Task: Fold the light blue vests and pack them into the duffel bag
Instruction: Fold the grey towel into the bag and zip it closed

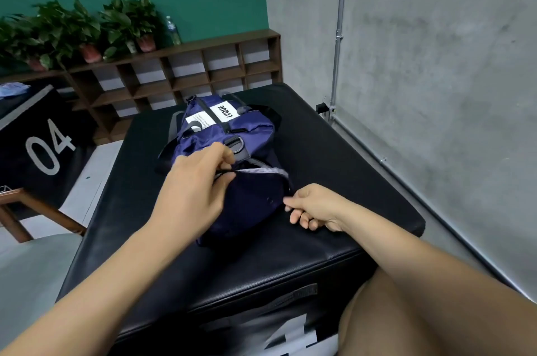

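A navy blue duffel bag [232, 134] with white labels lies on a black padded block [334, 169], its near end toward me. My left hand [194, 184] pinches a black zipper pull at the near end's top edge. A pale lining or cloth [261, 172] shows in the slit opening there. My right hand [313, 206] pinches the bag's fabric at its near right corner. No light blue vest is plainly visible on the block.
A second black block marked 04 [43, 146] stands at left with a light blue cloth [13, 91] on top. A wooden cubby shelf [186, 70] with potted plants and a bottle lines the back wall. A grey wall [436, 64] runs along the right.
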Motion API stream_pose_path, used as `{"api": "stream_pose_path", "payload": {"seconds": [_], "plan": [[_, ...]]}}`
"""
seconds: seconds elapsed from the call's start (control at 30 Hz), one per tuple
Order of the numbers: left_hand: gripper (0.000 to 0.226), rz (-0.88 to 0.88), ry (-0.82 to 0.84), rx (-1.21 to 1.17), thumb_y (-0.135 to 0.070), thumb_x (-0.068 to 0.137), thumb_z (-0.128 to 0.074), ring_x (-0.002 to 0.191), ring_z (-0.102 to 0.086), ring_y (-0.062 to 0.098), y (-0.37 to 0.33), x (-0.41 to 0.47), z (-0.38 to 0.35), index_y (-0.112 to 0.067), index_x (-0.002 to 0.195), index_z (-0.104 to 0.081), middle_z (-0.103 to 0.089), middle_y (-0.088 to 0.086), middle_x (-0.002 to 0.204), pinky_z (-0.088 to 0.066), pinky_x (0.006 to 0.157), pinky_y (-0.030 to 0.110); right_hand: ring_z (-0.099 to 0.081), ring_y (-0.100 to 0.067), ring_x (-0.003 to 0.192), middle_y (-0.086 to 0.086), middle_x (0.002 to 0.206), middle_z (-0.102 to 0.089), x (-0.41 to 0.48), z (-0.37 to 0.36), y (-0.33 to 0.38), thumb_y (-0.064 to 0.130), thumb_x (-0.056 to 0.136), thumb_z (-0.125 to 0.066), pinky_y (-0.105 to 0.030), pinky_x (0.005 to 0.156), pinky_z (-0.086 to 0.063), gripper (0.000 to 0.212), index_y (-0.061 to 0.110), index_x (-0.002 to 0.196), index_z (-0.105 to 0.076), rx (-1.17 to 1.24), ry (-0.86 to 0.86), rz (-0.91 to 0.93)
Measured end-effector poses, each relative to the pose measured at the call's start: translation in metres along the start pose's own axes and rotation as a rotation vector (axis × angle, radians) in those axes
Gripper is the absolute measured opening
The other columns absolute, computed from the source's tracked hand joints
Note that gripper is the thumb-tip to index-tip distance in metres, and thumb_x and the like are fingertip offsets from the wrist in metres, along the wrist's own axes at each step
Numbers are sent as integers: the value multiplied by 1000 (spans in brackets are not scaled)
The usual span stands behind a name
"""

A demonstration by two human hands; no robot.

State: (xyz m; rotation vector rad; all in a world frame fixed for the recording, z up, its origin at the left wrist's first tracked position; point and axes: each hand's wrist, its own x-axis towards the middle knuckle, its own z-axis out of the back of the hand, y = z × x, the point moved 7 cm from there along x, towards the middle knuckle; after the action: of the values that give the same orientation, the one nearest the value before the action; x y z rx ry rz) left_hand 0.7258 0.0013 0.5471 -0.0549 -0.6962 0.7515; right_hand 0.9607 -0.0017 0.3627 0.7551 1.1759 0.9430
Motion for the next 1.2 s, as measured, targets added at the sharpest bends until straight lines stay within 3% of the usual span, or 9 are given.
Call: {"api": "stream_pose_path", "payload": {"seconds": [0.17,0.37,0.67,0.93,1.07,1.2], "plan": [[32,1,28,65,-7,92,-74,94,-66,12,36,-16,25,-29,108,-57,-65,-17,98,-53,83,48,-30,-12,40,-1,52,-46,-13,-28,10,26,103,-69,-22,44,-23,27,7,86,-76,-82,64,90],[31,38,6,54,-10,92,-71,99,-62,14,43,-26,27,-32,105,-54,-62,-17,101,-43,85,41,-16,-13,43,-3,51,-29,-29,-31,45,16,99,-66,-23,49,-13,26,7,75,-66,131,28,160],[30,46,-39,69,-22,89,-76,90,-60,11,46,-25,36,-34,105,-54,-61,-18,95,-50,85,49,-21,-16,48,-1,53,-35,-44,-29,113,20,93,-63,-26,50,-16,24,12,70,-64,-26,-5,243],[33,9,-186,278,-12,79,-78,101,-51,31,38,-21,40,-20,109,-67,-54,0,112,-39,79,46,-23,-16,47,0,52,-36,-55,-34,156,21,91,-63,-26,50,-17,25,12,68,-63,-114,6,301],[26,-147,-188,364,-22,82,-80,87,-48,31,2,-18,18,-17,106,-73,-55,6,99,-37,70,46,-23,-18,49,0,51,-36,-61,-50,157,23,90,-63,-27,50,-19,24,11,70,-65,-196,59,283],[28,-152,-152,387,-29,81,-87,79,-48,28,-4,-13,-2,-15,96,-69,-53,4,89,-40,65,43,-23,-18,52,-2,56,-35,-68,-51,160,22,92,-62,-32,53,-17,25,12,69,-62,-173,94,325]]}}
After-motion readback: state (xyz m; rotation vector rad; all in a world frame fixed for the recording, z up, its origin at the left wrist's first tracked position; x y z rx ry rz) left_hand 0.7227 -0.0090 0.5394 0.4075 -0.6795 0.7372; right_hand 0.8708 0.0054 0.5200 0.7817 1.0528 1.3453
